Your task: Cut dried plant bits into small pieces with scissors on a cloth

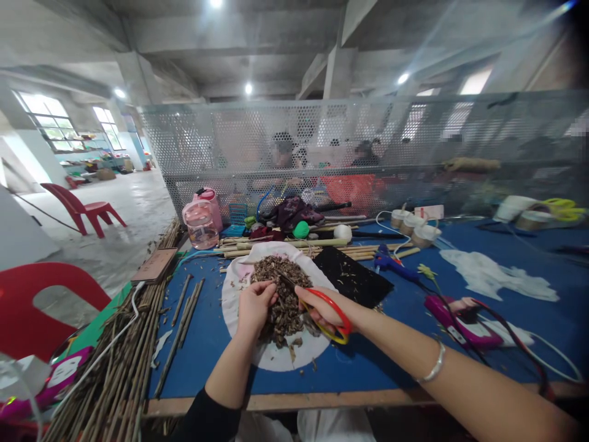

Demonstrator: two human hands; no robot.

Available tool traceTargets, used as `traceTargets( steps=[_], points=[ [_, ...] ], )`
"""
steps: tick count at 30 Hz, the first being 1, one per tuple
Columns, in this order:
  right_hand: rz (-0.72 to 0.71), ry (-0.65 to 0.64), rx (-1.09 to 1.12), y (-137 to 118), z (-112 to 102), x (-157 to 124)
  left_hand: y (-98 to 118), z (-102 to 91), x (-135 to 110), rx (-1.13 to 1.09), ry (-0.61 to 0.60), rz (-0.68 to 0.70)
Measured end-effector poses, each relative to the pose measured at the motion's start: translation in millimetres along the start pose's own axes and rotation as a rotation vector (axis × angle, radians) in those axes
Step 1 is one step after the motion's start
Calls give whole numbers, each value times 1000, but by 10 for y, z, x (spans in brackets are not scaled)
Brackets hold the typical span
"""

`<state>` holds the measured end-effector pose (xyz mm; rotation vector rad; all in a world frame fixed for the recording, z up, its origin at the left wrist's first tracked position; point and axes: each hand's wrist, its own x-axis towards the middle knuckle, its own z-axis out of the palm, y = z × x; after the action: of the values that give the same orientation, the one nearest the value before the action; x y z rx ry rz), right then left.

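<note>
My left hand [254, 305] is closed in a pinch on a small bit of dry brown plant material, held over a pile of chopped brown pieces [280, 294]. The pile lies on a white sheet [232, 301] on the blue table [368, 362]. My right hand [322, 310] grips red and yellow scissors [332, 312], with the blades pointing toward the piece in my left fingers. A silver bracelet [435, 363] is on my right wrist.
A black mat [352, 276], a blue glue gun [391, 263], a purple tool [453, 319], white cloth [497, 276], tape rolls [414, 224], a pink bottle [201, 221], bundled sticks [119, 362]. Red chairs [83, 212] stand left. People sit behind a mesh screen [368, 147].
</note>
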<state>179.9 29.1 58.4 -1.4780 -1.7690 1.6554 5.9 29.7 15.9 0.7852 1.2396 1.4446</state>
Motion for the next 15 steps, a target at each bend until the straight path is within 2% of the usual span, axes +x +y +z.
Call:
traceTargets(
  steps=[3, 7, 12, 15],
  points=[
    [135, -74, 171, -14, -27, -82, -1, 0, -7, -124, -14, -74],
    [188, -74, 176, -12, -24, -202, 5, 10, -29, -202, -102, -157],
    [194, -130, 139, -32, 13, -217, 45, 43, -41, -148, -15, -155],
    [213, -120, 126, -81, 28, -185, 62, 50, -57, -60, 14, -95]
  ],
)
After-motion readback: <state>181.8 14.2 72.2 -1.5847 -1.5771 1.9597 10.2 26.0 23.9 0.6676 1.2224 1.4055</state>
